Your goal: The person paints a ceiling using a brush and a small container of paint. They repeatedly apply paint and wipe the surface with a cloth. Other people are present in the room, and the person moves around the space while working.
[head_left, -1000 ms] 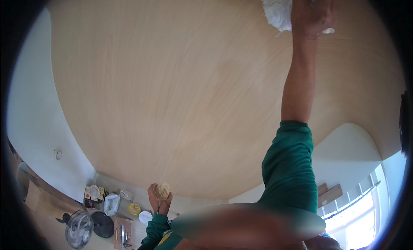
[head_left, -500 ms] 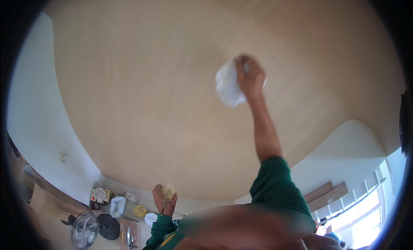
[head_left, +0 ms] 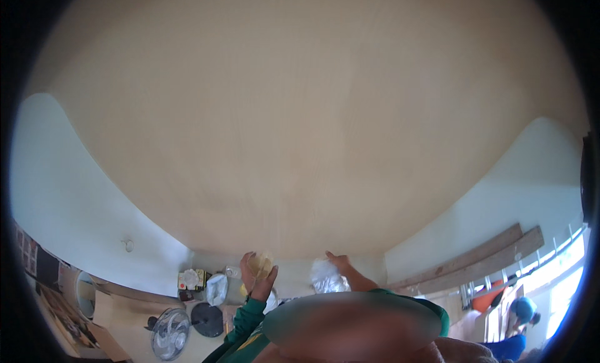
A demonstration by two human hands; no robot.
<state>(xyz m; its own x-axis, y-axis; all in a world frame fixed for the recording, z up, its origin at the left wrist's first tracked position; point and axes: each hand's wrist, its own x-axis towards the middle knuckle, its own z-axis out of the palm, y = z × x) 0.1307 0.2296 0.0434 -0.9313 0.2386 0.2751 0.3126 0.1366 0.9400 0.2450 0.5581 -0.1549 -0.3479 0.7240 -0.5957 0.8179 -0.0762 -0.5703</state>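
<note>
Low in the view, my left hand point(head_left: 255, 287) has its fingers curled round a small yellowish, see-through cup or tub point(head_left: 262, 264). What is inside it is not clear. To the right, my right hand point(head_left: 345, 264) grips a crumpled whitish, shiny wad of plastic or cloth point(head_left: 326, 278), which hangs beside the fingers. Both hands are close to the lower edge of a broad beige surface point(head_left: 300, 132) with faint streaks, and apart from each other. A blurred patch hides the part between my forearms.
At lower left are a fan point(head_left: 170, 333), a dark disc point(head_left: 207, 319), a white plastic bag point(head_left: 217, 289) and a small box point(head_left: 191, 280). White walls point(head_left: 81, 175) curve up both sides. Wooden boards point(head_left: 494, 258) run along the right, near a person with a blue head covering point(head_left: 524, 308).
My right hand has come down from high on the beige surface, bringing the whitish wad with it. My left hand still holds the cup; the whole view has shifted.
</note>
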